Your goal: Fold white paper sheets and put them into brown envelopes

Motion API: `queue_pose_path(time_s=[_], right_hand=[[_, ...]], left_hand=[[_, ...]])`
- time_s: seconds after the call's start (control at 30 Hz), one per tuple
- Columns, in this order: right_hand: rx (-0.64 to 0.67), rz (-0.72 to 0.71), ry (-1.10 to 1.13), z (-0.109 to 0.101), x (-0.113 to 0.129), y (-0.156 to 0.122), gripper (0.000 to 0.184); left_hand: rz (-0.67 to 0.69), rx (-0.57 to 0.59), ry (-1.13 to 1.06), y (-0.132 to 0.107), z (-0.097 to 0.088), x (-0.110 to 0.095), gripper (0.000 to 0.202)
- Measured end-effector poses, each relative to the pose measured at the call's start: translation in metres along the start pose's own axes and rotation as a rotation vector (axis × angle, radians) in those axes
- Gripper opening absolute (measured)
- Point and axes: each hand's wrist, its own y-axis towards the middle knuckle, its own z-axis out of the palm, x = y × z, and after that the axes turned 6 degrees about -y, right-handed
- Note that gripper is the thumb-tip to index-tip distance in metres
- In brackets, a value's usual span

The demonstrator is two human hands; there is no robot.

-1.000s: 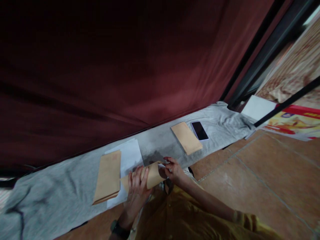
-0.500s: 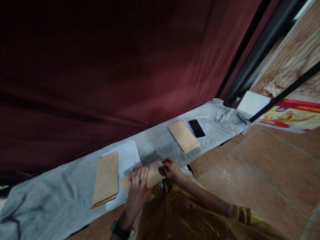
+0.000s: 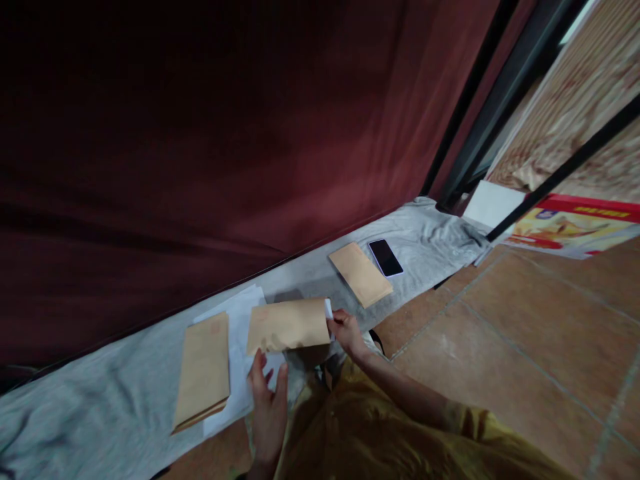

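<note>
White paper [image 3: 329, 311] poked from one brown envelope [image 3: 287, 325], gripped at that end by the right hand [image 3: 347, 333]; the left hand [image 3: 269, 397] was open near its lower left corner. Two envelope piles flanked it on one grey cloth [image 3: 100, 400]: a left pile [image 3: 204, 367], and a right pile [image 3: 361, 275] beside one phone [image 3: 386, 258].

Light was dim; well above the held envelope [image 3: 290, 325], the red curtain [image 3: 280, 167] sank almost to black; small soft shadows mottled the envelope's lower edge; pale sheen lay on floor tiles [image 3: 445, 347] right of it; farther right, a box [image 3: 575, 227] looked soft and stretched.
</note>
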Motion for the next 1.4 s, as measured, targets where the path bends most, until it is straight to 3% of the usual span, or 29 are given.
queue_pose_path(time_s=[0.1, 0.17, 0.3, 0.4, 0.57, 0.7, 0.97, 1.1, 1.4], right_hand=[[0.006, 0.045, 0.037, 0.01, -0.007, 0.0, 0.029], [0.021, 0.067, 0.064, 0.018, -0.01, -0.006, 0.033], [0.043, 0.079, 0.1, 0.023, -0.011, -0.018, 0.037], [0.068, 0.068, 0.126, 0.016, -0.009, -0.022, 0.039], [0.264, 0.001, 0.195, 0.004, -0.007, -0.019, 0.047], [0.312, 0.143, 0.342, 0.007, -0.009, -0.017, 0.052], [0.307, 0.216, 0.416, 0.006, -0.013, -0.016, 0.054], [0.301, 0.15, 0.378, 0.005, -0.014, -0.017, 0.049], [0.132, 0.136, 0.216, 0.002, -0.006, -0.016, 0.031]], left_hand=[[-0.475, 0.11, -0.544, -0.004, 0.021, -0.006, 0.055], [-0.59, 0.145, -0.8, -0.001, 0.037, -0.013, 0.042], [-0.597, 0.038, -0.95, 0.009, 0.057, -0.024, 0.015], [-0.675, -0.07, -0.938, 0.015, 0.059, -0.024, 0.009], [-0.723, -0.068, -0.917, 0.024, 0.057, -0.017, 0.013], [-0.768, -0.04, -0.895, 0.028, 0.06, -0.013, 0.008], [-0.829, 0.014, -0.858, 0.031, 0.058, -0.011, 0.01], [-0.856, 0.0, -0.844, 0.033, 0.057, -0.013, 0.012], [-0.798, 0.068, -0.874, 0.031, 0.058, -0.011, 0.013]])
